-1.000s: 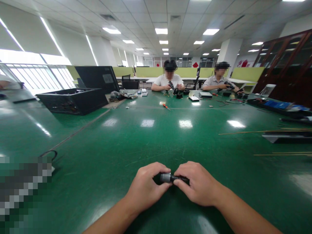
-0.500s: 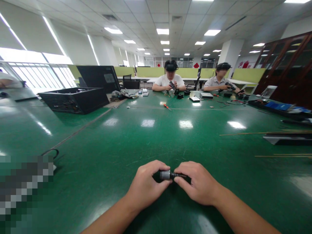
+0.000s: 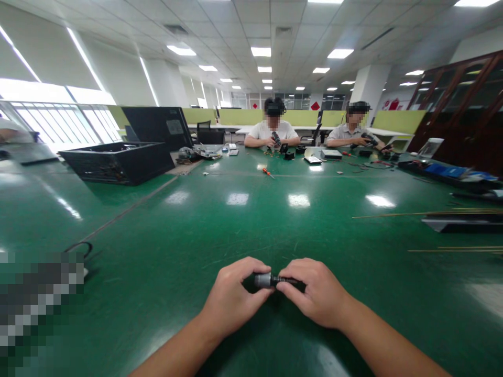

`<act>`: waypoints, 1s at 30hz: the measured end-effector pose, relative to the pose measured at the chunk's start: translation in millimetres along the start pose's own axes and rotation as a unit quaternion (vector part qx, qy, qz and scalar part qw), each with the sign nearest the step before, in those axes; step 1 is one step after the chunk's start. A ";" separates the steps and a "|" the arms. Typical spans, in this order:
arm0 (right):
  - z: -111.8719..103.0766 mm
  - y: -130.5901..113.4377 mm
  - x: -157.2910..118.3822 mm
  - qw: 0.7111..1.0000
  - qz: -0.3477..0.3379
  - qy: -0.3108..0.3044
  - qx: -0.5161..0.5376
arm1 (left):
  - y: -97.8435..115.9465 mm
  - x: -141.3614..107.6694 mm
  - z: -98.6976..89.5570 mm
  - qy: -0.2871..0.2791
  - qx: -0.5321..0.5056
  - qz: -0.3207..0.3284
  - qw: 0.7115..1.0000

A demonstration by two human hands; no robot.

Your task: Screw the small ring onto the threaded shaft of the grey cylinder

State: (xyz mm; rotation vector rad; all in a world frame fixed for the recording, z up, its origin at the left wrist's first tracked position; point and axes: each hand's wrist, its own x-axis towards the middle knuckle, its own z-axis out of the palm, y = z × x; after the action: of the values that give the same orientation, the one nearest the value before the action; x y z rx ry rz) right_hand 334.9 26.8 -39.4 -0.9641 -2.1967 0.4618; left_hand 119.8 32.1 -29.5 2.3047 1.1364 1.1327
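A: Where was the small cylindrical part (image 3: 272, 281)?

B: Near the wearer's edge of the green surface (image 3: 236, 235), held crosswise between the left hand (image 3: 230, 296) and the right hand (image 3: 316, 293).

A: Why two hands on something so little?

B: My guess is that one end in each hand kept it from rolling or swinging. The left grip pinched the grey collar (image 3: 263, 280), fingers above and thumb below. The right grip pinched the dark stem (image 3: 290, 280) between forefinger and thumb. There was hardly room for more than fingertips, which probably explains the curled hands.

A: Did it rest on the surface?

B: I couldn't tell; the hands hid its underside.

A: And the orange-handled screwdriver (image 3: 268, 173)?

B: It lay well apart, farther across, towards the co-worker in a white shirt (image 3: 271, 133). That spot seemed to suit someone opposite better than these hands.

A: What did the part look like?

B: Stubby and two-toned. The collar was smooth and silvery, with a darker left end; a narrow black neck followed. The stem was slimmer, banded with ridges that could have been thread or grooves, too small to settle. Its right end ran into the shadow of the palm.
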 end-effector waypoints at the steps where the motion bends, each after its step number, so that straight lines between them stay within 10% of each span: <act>1: -0.3 0.1 -0.1 1.000 -0.001 0.003 -0.001 | -0.1 0.5 -0.3 0.000 0.001 -0.001 1.000; 30: -2.4 1.8 1.0 1.000 0.009 0.023 -0.006 | -3.0 2.6 -3.6 0.016 0.022 0.005 1.000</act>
State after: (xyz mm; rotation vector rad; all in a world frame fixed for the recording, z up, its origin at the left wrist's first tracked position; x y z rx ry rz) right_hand 337.1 28.9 -38.3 -0.9921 -2.1542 0.4320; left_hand 116.4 35.8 -27.7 2.3362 1.1735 1.1624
